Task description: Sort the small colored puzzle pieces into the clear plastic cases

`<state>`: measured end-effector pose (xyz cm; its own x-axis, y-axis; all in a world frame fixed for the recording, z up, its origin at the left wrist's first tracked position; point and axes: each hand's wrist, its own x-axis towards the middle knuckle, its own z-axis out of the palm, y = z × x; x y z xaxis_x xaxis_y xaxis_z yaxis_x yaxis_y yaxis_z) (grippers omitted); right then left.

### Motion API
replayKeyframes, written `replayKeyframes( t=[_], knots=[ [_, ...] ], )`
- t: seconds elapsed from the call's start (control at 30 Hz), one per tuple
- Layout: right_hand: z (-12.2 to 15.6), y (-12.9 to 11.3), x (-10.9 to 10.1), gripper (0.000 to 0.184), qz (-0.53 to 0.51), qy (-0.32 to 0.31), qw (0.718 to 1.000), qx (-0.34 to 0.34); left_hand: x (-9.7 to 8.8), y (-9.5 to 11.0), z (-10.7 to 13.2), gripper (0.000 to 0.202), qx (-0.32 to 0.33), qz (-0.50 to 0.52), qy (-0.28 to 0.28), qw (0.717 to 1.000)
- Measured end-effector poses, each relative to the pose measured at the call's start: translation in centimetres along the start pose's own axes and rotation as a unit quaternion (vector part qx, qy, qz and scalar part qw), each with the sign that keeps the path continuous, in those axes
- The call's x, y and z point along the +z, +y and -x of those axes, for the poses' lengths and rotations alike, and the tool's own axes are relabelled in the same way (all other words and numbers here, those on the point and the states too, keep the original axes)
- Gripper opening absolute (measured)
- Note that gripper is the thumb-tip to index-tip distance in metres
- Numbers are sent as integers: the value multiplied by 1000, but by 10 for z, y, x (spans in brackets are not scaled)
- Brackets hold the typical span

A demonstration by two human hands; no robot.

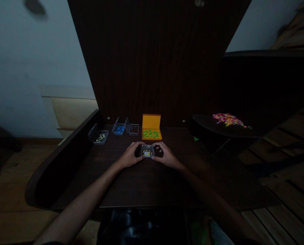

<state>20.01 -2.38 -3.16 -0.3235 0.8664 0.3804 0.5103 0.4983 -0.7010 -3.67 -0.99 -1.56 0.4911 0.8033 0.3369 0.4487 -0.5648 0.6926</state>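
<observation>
A small clear plastic box (147, 151) with several yellow pieces in it is held between both hands, low over the dark wooden desk (146, 187). My left hand (131, 154) grips its left side, thumb at the near corner and fingers at the far one. On the opposite side my right hand (166, 156) grips it the same way. Just beyond stands an orange box (152, 119), its lid raised, with many green pieces inside. Whether the clear box touches the desk I cannot tell.
Open clear boxes stand at the back left: one with whitish pieces (100, 137), one with blue pieces (119, 129), one with dark brown pieces (133, 129). A heap of pink and yellow pieces (229, 120) lies on a raised side shelf (208, 123). A raised edge (65, 153) bounds the left.
</observation>
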Motion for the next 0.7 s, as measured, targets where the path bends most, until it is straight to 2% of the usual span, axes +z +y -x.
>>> replayKeyframes(
  t=[0.1, 0.3, 0.4, 0.53, 0.7],
  knots=[
    [0, -4, -2, 49, 20, -10, 999, -27, -2, 1, -1, 50, 24, -21, -12, 999],
    [1, -6, -2, 65, 35, -72, 993, -82, -5, 3, -1, 47, 66, -45, -50, 996],
    [2, -5, -1, 60, 40, -102, 989, -101, -5, 2, 0, 45, 82, -57, -54, 994],
    [3, -4, 0, 48, 33, -94, 989, -111, -4, -2, 1, 41, 102, -78, -66, 990],
    [3, 1, 2, 46, 72, -93, 982, -145, 0, -11, 1, 38, 136, -110, -82, 981]
  ],
)
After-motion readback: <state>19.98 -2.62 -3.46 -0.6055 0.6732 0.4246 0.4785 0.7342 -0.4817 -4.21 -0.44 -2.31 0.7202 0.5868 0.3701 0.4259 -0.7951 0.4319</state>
